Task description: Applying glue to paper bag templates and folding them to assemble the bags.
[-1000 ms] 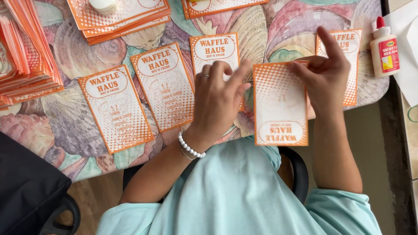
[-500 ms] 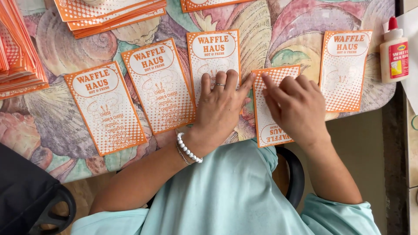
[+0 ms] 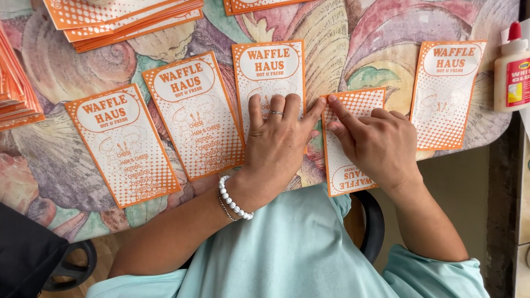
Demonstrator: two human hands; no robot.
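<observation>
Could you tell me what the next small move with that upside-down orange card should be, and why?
Probably slide the right hand along the upside-down card to press it flat. Its fingertips sit only at the top left corner, the lower end overhangs the table edge, and the left hand rests beside it.

A craft or assembly table, by the look of it: shell-patterned tablecloth (image 3: 66, 143), stacks of orange-and-white printed paper sleeves (image 3: 127, 19) piled at eleven o'clock, a white glue bottle (image 3: 512, 69) standing at three o'clock, seat edge (image 3: 372, 226) showing below.
</observation>
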